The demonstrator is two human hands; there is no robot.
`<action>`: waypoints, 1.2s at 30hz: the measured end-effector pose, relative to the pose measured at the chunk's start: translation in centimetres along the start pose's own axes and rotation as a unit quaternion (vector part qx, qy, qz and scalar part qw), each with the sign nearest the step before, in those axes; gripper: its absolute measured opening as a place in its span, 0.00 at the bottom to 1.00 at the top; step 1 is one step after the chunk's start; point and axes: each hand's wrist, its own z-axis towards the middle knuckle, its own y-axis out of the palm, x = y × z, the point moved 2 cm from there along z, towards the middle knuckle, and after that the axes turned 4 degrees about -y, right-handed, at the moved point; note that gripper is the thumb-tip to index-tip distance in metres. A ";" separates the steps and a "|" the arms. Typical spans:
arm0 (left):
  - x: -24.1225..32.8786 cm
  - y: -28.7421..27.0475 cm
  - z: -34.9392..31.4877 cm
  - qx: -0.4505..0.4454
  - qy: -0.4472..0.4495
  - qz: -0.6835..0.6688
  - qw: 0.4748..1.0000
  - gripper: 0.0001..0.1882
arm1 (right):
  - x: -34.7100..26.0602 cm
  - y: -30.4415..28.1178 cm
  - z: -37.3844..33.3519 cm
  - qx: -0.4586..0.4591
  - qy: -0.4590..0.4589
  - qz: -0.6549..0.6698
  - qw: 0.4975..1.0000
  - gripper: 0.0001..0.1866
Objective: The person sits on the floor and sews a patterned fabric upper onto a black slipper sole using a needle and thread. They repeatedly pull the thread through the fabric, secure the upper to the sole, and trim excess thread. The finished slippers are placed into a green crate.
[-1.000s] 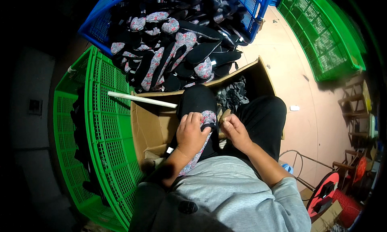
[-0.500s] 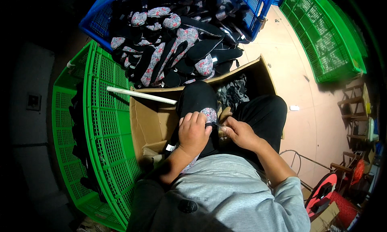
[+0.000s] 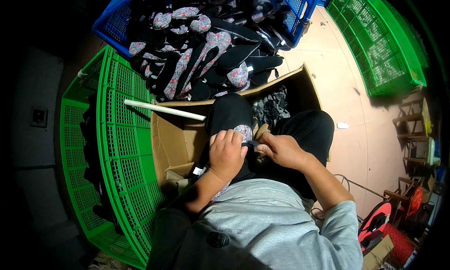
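On my left thigh lies a padded cloth piece (image 3: 243, 131) with a floral print and black edging, shaped somewhat like a slipper. My left hand (image 3: 227, 152) is closed over it and pins it to the leg; much of the piece is hidden underneath, and a white tag (image 3: 198, 171) sticks out near the wrist. My right hand (image 3: 280, 149), beside it, pinches a short dark strip (image 3: 252, 144) at the piece's edge. Whether that strip is still joined to the piece I cannot make out.
A blue crate (image 3: 112, 28) ahead is heaped with similar black and floral pieces. Between my knees and beyond stands a cardboard box (image 3: 171, 134) with dark scraps (image 3: 272, 108). A white rod (image 3: 164, 109) crosses its left rim. Green crates (image 3: 126, 152) stand left and far right.
My right hand has shifted slightly right and up, its wrist turned and elbow farther out. More of the dark strip shows between the hands. My left hand stays nearly in place.
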 end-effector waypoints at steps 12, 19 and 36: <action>0.1 0.2 0.0 -0.007 -0.001 -0.005 1.000 0.18 | 0.9 0.8 -0.3 0.066 0.015 0.062 0.996 0.14; -0.1 0.3 0.0 0.020 -0.008 -0.011 1.000 0.15 | 2.6 3.6 -1.8 0.126 0.090 0.187 0.970 0.13; -0.1 0.4 0.1 0.025 -0.012 -0.014 1.000 0.12 | 1.6 4.8 -2.2 0.116 0.058 0.184 0.974 0.13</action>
